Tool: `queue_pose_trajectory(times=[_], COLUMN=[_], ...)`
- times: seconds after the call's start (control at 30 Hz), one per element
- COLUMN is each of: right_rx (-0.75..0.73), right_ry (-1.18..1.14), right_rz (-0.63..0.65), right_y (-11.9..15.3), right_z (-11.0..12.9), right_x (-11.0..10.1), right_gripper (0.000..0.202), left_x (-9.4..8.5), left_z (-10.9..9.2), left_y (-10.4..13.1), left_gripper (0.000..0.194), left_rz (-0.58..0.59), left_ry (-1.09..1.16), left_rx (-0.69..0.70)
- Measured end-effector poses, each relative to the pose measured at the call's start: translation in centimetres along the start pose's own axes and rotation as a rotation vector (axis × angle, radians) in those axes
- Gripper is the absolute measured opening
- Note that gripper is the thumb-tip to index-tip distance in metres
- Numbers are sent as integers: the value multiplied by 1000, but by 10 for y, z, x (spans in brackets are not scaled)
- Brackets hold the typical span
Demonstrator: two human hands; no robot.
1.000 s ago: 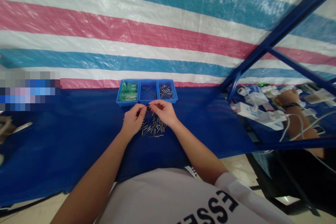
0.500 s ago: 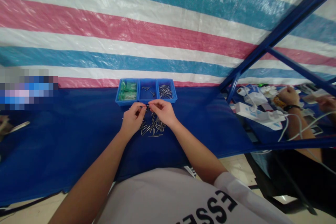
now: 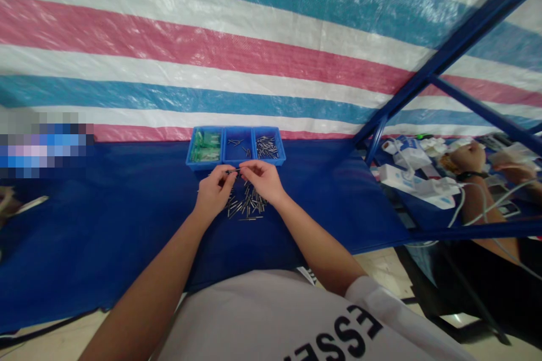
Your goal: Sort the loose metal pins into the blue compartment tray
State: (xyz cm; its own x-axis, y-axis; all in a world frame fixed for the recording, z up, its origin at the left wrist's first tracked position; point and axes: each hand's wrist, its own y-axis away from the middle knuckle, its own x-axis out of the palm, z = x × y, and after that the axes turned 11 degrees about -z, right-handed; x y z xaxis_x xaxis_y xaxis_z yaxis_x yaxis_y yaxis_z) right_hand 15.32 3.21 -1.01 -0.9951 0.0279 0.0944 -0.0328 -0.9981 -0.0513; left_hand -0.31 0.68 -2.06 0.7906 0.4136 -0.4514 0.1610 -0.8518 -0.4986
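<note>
Our left hand (image 3: 214, 189) and our right hand (image 3: 263, 180) meet at the centre of the frame, each with thumb and forefinger narrow on a thin pin (image 3: 233, 171). This pin lies nearly level between the fingertips, just in front of the bins; we cannot tell if it is one piece or two.

To do this handling well, we should, in our judgement, pinch lightly and close to the ends, with both hands in one line, so that the pin does not bend or roll. It would be good to rest the wrists on the table (image 3: 330, 192) for steadiness.

Below the fingers, the pile (image 3: 248, 203) is of slim, straight, metallic pieces, which probably slide easily. The left bin (image 3: 203, 166) contains green packets (image 3: 207, 144), shiny like plastic film. The middle bin (image 3: 237, 156) has a few scattered pins, and the right bin (image 3: 275, 162) has many, lying crosswise. All three bins are blue, rectangular and smooth-walled. The table cover is dark blue and slightly glossy. Across the upper frame, the striped sheet (image 3: 254, 56) looks woven, wrinkled and reflective.
</note>
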Motion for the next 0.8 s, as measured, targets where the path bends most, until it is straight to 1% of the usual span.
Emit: queue_pose_trajectory(times=[0.1, 0.23, 0.33, 0.47, 0.53, 0.67, 0.8], right_rx=[-4, -50, -82, -120, -129, -152, -149], right_ry=[16, 57, 70, 42, 63, 153, 196], right_rz=[14, 21, 11, 8, 13, 18, 13], right_y=[1, 3, 3, 3, 3, 4, 5], right_z=[0, 1, 0, 0, 3, 7, 6], right_x=[0, 1, 2, 1, 0, -1, 0], right_gripper=[24, 23, 21, 22, 21, 16, 17], left_x=[0, -4, -5, -4, -3, -1, 0], left_z=[1, -1, -2, -2, -2, -1, -1], left_y=[0, -1, -2, -2, -2, -1, -1], left_gripper=[25, 30, 32, 32, 32, 30, 29], left_rz=[-3, 64, 75, 95, 103, 82, 46], left_ry=[-6, -22, -37, -31, -19, 1, -11], left_rx=[2, -12, -9, 19, 40, 21, 14])
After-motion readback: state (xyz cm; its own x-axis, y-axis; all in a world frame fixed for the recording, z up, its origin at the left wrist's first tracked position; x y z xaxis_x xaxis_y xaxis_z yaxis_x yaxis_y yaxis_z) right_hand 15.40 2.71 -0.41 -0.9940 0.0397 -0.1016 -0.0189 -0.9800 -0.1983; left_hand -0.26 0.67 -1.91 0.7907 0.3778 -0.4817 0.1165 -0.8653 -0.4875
